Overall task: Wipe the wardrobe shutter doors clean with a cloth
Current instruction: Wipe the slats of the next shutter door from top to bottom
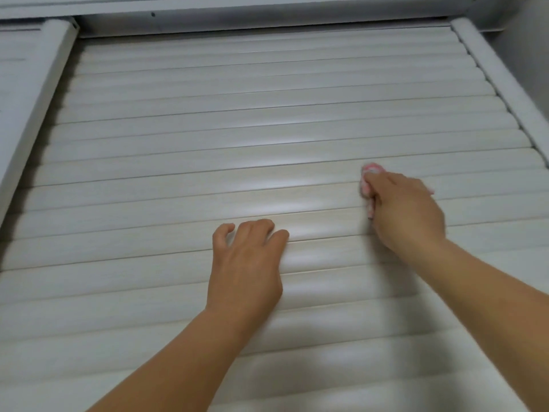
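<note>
A: Where does the right hand (407, 209) sit?

B: To the right of the middle of the shutter door (208, 138), fingers curled round a bunched pink cloth (368, 185) and pressing it against a slat. Only a little of the cloth shows, at the fingertips and below the thumb.

A: And the left hand (246, 260)?

B: Lower and nearer the centre, holding nothing. Its fingers are bent at the knuckles, and their tips rest on the edge of a slat. The two hands are well apart.

A: What lies around them?

B: Pale horizontal slats fill most of the view, glossy where light catches them. A white frame post (505, 81) runs up the right edge, another white post (38, 99) up the left. Beyond the left post a strip of a second slatted door (15, 69) shows. A white rail (237, 10) crosses the top.
</note>
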`<state>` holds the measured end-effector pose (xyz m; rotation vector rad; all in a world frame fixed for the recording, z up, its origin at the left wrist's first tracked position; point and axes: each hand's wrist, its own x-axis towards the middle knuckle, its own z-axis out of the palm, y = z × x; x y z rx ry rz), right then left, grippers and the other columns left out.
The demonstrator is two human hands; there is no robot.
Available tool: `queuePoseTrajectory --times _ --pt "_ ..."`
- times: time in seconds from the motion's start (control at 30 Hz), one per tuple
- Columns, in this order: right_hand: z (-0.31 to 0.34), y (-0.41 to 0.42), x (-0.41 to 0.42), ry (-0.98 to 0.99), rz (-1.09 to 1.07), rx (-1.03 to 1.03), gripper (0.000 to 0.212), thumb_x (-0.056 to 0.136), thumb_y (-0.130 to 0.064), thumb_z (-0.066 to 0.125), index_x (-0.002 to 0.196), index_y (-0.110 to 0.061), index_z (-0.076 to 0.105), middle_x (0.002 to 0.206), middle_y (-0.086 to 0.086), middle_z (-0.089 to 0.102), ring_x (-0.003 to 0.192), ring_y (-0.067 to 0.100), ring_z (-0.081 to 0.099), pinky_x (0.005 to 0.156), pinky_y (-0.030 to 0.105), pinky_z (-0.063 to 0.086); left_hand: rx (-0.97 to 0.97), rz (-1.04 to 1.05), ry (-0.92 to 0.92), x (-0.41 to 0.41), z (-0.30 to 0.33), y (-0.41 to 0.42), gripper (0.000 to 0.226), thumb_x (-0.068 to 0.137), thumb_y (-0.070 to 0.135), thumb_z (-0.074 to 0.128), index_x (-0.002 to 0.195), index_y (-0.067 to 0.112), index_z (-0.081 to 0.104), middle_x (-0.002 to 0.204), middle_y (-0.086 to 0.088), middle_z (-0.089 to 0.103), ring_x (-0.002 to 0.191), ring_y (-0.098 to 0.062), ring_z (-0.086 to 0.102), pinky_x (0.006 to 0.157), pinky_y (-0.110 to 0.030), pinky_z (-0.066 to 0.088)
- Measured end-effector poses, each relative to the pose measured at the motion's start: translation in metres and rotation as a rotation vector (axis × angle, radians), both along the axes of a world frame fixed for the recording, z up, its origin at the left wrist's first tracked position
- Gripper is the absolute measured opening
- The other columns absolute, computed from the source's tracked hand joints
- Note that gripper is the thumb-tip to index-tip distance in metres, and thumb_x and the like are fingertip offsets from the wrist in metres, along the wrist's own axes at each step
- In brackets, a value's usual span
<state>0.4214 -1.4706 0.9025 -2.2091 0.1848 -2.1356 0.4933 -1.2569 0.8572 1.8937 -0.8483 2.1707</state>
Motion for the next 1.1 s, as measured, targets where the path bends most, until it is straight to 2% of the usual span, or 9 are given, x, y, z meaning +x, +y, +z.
queuePoseTrajectory --times 0.1,0.2,0.33,0.47,0.7,0.77,0.83,0.9,1.1 --pt "-0.007 0.043 0.021 0.043 -0.056 -0.167 0.052 0.080 -0.017 0.031 0.129 -0.020 0.049 0.139 0.003 0.047 0.126 0.028 0.040 0.093 0.037 0.032 0.000 -0.008 -0.001 0.001 -0.007 -0.004 0.046 0.060 0.007 0.033 0.089 0.021 0.066 0.095 0.001 0.060 0.088 -0.024 0.059 0.087 -0.037 0.023" --pt "-0.003 0.078 0.037 0.095 0.018 -0.293 0.070 0.075 -0.028 0.018 0.135 -0.015 0.050 0.136 0.011 0.051 0.124 0.034 0.044 0.100 0.044 0.035 -0.012 -0.051 0.018 0.001 -0.015 -0.008 0.037 0.058 0.006 0.045 0.086 0.021 0.064 0.091 0.001 0.057 0.085 -0.022 0.053 0.082 -0.035 0.024" --pt "-0.009 0.093 0.040 0.166 0.120 -0.483 0.058 0.084 -0.029 0.024 0.130 -0.019 0.057 0.138 0.005 0.052 0.130 0.030 0.041 0.105 0.040 0.030 -0.040 -0.069 0.023 0.004 -0.020 -0.008 0.035 0.060 0.006 0.045 0.087 0.019 0.063 0.089 -0.001 0.056 0.084 -0.023 0.047 0.079 -0.035 0.025" --pt "-0.023 0.055 0.030 0.153 0.140 -0.579 0.048 0.084 -0.006 0.053 0.128 -0.023 0.059 0.136 -0.002 0.054 0.127 0.024 0.047 0.100 0.038 0.037 -0.063 -0.056 -0.014 0.001 -0.024 -0.013 0.046 0.058 0.004 0.052 0.100 0.019 0.066 0.093 -0.004 0.057 0.087 -0.023 0.043 0.081 -0.037 0.024" --pt "-0.037 -0.036 -0.019 0.166 0.155 -0.237 0.046 0.094 -0.025 0.028 0.130 -0.033 0.054 0.140 -0.018 0.046 0.129 0.008 0.040 0.093 0.027 0.037 -0.036 -0.077 -0.019 -0.008 -0.025 -0.034 0.040 0.059 0.003 0.045 0.090 0.018 0.067 0.096 -0.004 0.059 0.090 -0.023 0.041 0.082 -0.038 0.023" --pt "-0.038 -0.075 -0.032 0.140 0.196 -0.074 0.038 0.097 -0.015 0.041 0.125 -0.033 0.058 0.125 -0.013 0.059 0.120 0.014 0.052 0.099 0.034 0.040 -0.014 -0.077 -0.022 -0.012 -0.024 -0.040 0.040 0.057 0.002 0.049 0.089 0.018 0.067 0.096 -0.003 0.061 0.091 -0.022 0.041 0.083 -0.038 0.023" --pt "-0.036 -0.110 -0.049 0.202 0.071 0.101 0.027 0.098 -0.020 0.039 0.113 -0.027 0.060 0.100 -0.007 0.063 0.103 0.025 0.060 0.091 0.036 0.043 -0.001 -0.075 -0.022 -0.014 -0.022 -0.045 0.041 0.056 0.002 0.050 0.089 0.019 0.068 0.096 -0.001 0.062 0.092 -0.021 0.040 0.084 -0.038 0.022" --pt "-0.032 -0.127 -0.064 0.303 -0.029 0.233 0.030 0.097 -0.019 0.036 0.120 -0.021 0.057 0.099 0.005 0.065 0.095 0.032 0.061 0.083 0.039 0.045 0.002 -0.071 -0.018 -0.014 -0.021 -0.048 0.041 0.056 0.002 0.049 0.088 0.019 0.067 0.094 0.000 0.062 0.092 -0.021 0.040 0.084 -0.038 0.022" --pt "-0.039 -0.080 -0.045 0.111 -0.012 0.171 0.015 0.096 -0.014 0.039 0.093 -0.017 0.054 0.097 -0.008 0.059 0.094 0.022 0.057 0.075 0.030 0.036 -0.017 -0.071 -0.012 -0.013 -0.019 -0.052 0.036 0.057 0.000 0.048 0.082 0.018 0.067 0.087 0.003 0.062 0.091 -0.020 0.039 0.084 -0.039 0.022"
